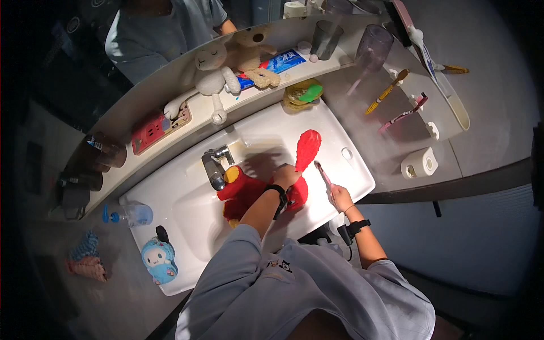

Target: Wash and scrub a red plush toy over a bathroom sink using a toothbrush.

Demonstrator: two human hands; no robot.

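A red plush toy (246, 193) with yellow feet lies across the white sink. My left hand (287, 175) grips it at the base of a long red ear (309, 146), which sticks out past my fingers. Part of the toy's head shows beneath my left wrist, and my forearm hides some of its body. To the right, my right hand (341, 197) is closed around the handle of a pink toothbrush (324, 173). The brush head points up and left, beside the ear and apart from it.
A chrome faucet (214, 170) stands at the toy's feet. A blue plush doll (159, 259) and a pump bottle (138, 214) sit at the sink's left side. White and tan plush toys (211, 80) rest on the shelf. Toothbrushes (387, 91) hang on the right wall near a white holder (419, 163).
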